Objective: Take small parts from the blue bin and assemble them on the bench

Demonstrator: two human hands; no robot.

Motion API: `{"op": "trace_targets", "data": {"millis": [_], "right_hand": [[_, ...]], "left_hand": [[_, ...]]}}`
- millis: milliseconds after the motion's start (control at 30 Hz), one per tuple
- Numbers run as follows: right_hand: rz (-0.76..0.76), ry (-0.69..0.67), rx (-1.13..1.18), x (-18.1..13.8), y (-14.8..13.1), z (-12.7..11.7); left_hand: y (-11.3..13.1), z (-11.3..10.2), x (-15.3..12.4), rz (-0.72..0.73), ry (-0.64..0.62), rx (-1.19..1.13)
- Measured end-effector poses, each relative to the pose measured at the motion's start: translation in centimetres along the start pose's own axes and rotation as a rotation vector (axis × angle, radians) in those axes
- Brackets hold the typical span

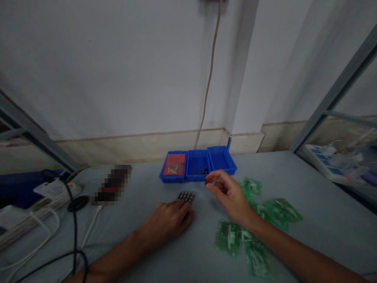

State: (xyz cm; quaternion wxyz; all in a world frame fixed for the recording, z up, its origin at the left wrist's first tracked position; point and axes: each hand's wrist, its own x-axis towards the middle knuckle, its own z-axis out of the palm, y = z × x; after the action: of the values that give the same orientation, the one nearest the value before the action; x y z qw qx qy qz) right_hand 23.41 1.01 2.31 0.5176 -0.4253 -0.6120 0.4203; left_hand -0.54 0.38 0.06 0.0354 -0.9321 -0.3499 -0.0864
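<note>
On the table, a tight cluster of small, round, shiny dark metal parts (186, 196) is arranged in rows; what holds them together is hidden. My left hand (171, 218) lies at its near edge with bent fingers pressed against it. My right hand (226, 192) hovers just in front of the blue trays, thumb and forefinger pinched on a small dark part (206, 182), too small to make out fully. Behind it, the middle blue tray (196, 157) contains several loose small dark metal parts (203, 172).
The left blue tray (161, 177) holds a red packet (174, 163); another blue tray (220, 155) stands at right. Several green plastic bags of parts (228, 237) lie around my right forearm. A power strip (44, 204), cables and a blurred-out object (113, 184) are at left.
</note>
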Motion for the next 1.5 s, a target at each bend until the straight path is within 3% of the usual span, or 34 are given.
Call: {"op": "trace_targets", "data": {"millis": [400,733,933,1267,1500], "right_hand": [[0.215,-0.024,0.340,0.48,0.07,0.02],[0.238,-0.021,0.368,0.40,0.05,0.04],[0.241,-0.003,0.357,0.47,-0.01,0.05],[0.148,-0.035,0.181,0.29,0.18,-0.19],[-0.114,0.014,-0.110,0.02,0.04,-0.04]], "left_hand": [[-0.03,0.04,0.01,0.017,0.054,0.006],[0.04,-0.12,-0.02,-0.004,0.003,-0.004],[0.09,-0.17,0.03,0.005,0.037,-0.017],[-0.03,0.00,-0.07,0.024,0.052,-0.007],[0.06,-0.28,0.07,0.025,0.049,0.014]]}}
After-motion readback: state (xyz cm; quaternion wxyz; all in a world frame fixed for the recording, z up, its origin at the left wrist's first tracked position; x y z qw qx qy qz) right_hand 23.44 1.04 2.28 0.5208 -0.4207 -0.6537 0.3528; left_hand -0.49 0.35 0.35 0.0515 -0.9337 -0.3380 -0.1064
